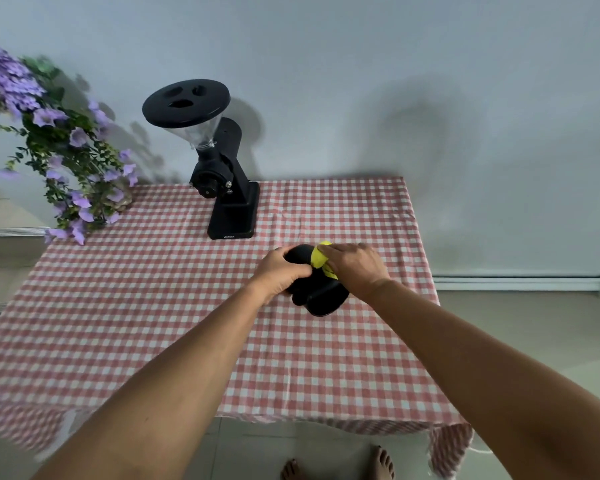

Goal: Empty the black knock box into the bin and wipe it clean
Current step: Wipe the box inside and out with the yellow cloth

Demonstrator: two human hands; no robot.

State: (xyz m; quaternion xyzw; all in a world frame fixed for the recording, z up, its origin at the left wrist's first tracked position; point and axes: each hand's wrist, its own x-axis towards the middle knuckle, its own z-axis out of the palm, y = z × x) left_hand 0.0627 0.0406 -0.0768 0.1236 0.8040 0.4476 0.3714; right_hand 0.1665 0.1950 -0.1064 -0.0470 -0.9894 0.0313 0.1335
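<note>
**Black knock box gripped and rubbed with a yellow cloth**

Black knock box (321, 296) tipped on its side over the right-centre of the worktop (153, 306), lower end toward the near edge; touching the cloth cover or held just above it, impossible to tell. Left hand (278, 271) wrapped around the box's left side, fingers curled tight over the upper part. Right hand (355, 268) closed on a yellow cloth (318, 258), pressing it flat against the upper right of the box, fingers pointing left across it. Only a small fold of the cloth showing between the two hands, with a scrap more beneath the right palm. Inside of the box hidden from this angle.

Red-and-white checked tablecloth (343, 375) covering the whole worktop, hanging over the near edge. Black coffee grinder (227, 192) with a clear hopper and a flat black lid standing upright at the back, well apart from the box. Purple flowers (66, 147) with green leaves trailing over the back left corner. Pale wall behind, tiled floor below, bare toes (381, 462) visible past the near edge.
</note>
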